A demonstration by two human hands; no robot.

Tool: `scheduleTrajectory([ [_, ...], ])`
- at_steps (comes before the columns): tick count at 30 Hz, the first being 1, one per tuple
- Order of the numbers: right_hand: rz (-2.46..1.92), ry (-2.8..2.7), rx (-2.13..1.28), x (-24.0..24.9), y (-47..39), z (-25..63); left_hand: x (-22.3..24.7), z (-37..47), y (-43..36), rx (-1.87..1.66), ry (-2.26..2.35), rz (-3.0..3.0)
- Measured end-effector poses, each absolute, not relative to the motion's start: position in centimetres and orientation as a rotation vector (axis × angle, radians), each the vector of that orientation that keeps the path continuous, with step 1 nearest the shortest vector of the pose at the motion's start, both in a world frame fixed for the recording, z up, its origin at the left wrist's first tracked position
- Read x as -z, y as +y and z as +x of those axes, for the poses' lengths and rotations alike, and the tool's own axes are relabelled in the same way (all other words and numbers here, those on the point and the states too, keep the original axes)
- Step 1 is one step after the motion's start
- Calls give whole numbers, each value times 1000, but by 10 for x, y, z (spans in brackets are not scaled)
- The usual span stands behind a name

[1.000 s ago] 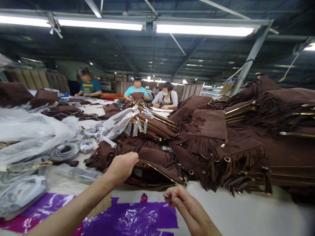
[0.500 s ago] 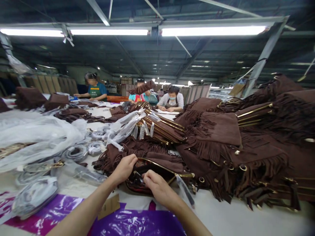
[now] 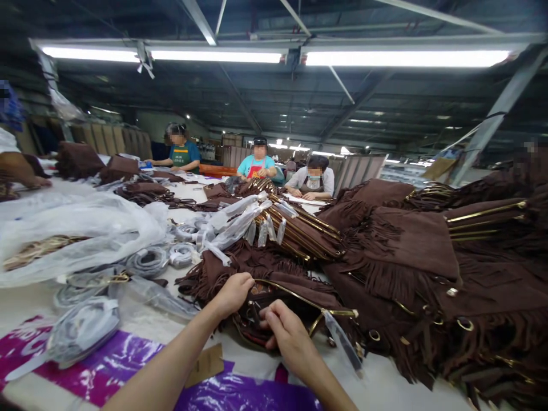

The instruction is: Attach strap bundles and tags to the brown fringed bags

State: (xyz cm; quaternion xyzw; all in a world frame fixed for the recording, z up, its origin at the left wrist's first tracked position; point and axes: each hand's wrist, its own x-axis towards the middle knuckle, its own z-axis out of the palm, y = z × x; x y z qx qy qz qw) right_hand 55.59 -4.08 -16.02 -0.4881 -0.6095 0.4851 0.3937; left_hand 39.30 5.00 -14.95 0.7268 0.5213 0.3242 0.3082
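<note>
A dark brown fringed bag [image 3: 295, 292] lies unzipped in front of me. Its gold zipper runs along the gaping mouth, and the inside is dark. My left hand [image 3: 234, 292] is closed on the left end of the bag's opening, fingertips partly hidden at the rim. At the front of the mouth, my right hand [image 3: 290, 335] has its fingers loosely apart, reaching over the opening; no held thing shows between them. A plastic-wrapped zipper pull [image 3: 342, 342] hangs from the zipper's right end.
Brown fringed bags [image 3: 406, 240] are heaped on the right, and a gold-zippered stack [image 3: 299, 228] stands behind. Wrapped strap coils [image 3: 83, 331] and clear plastic [image 3: 85, 217] lie left. Purple packaging [image 3: 248, 388] and a cardboard tag [image 3: 205, 365] are nearest. Several people work across the table.
My right hand's fingers have loosened from a closed pinch and spread at the bag's mouth. My left hand keeps its grip. The view has turned slightly left.
</note>
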Motion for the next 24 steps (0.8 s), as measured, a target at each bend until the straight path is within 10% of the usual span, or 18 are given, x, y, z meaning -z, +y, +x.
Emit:
scheduleTrajectory([
  [7,-922,-1493,-1390,135,-37,544,155,392,58,-776,1404,1893],
  [16,-1343,-2163,1,156,-44,561,159,392,60,-783,1394,1820],
  [24,-1457,-2251,411,163,-42,543,159,392,59,-763,1385,1778],
])
